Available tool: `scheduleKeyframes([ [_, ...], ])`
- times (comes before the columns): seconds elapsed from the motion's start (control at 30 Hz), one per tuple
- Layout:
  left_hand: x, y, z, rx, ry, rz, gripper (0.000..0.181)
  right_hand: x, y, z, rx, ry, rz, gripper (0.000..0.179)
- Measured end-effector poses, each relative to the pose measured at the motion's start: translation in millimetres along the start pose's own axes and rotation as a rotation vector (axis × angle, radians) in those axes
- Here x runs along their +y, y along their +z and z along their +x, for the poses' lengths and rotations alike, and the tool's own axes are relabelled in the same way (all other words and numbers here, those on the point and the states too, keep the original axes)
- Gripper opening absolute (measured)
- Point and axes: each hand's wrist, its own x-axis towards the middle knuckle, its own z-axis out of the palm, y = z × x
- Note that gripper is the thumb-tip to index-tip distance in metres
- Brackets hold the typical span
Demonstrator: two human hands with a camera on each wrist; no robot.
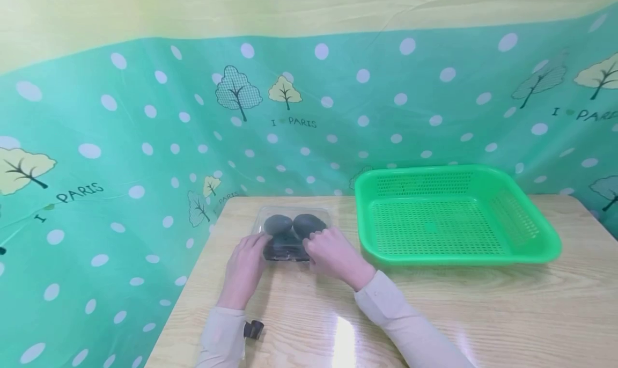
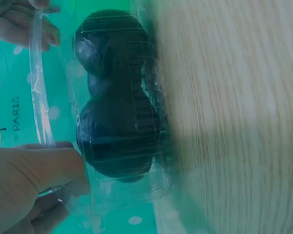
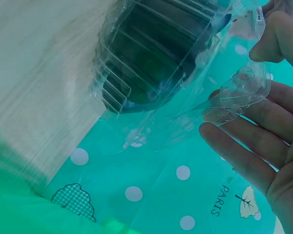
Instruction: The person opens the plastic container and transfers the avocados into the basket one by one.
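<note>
A clear plastic clamshell box [image 1: 260,216] sits on the table with dark, rounded avocados [image 1: 278,225] inside. My left hand [image 1: 244,269] is at its near left corner. In the left wrist view, the thumb and fingers of that hand pinch the lid rim [image 2: 41,112], which stands apart from the base. My right hand [image 1: 339,256] is at the near right corner. Seen from the right wrist, its thumb and fingers hold the lid's corner [image 3: 244,90] between them. Through the ribbed base wall, dark avocados [image 2: 115,134] show.
A green perforated basket [image 1: 429,227] stands to the right of the box on the wooden table [image 1: 463,298]. Behind and at the left hangs a green dotted cloth [image 1: 289,164]. A small black object [image 1: 253,330] is beside the left sleeve.
</note>
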Motion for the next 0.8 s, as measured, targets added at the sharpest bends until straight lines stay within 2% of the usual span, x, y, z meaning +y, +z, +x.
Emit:
scheduleKeyframes([
  [0.23, -2.2, -0.8, 0.1, 0.006, 0.011, -0.023, 0.055, 0, 2, -1.8, 0.015, 0.005, 0.005, 0.016],
  [0.47, -6.1, 2.2, 2.6, 0.034, 0.029, -0.046, 0.055, -1, 8, -8.0, 0.067, 0.019, -0.025, 0.013],
  [0.63, -4.2, 1.3, 1.8, -0.017, -0.019, -0.055, 0.052, -6, 15, -14.6, 0.112, 0.065, -0.015, 0.012],
  [0.8, -2.7, 2.1, 0.9, -0.042, -0.039, -0.033, 0.051, -9, 21, -18.6, 0.163, 0.106, 0.048, 0.026],
])
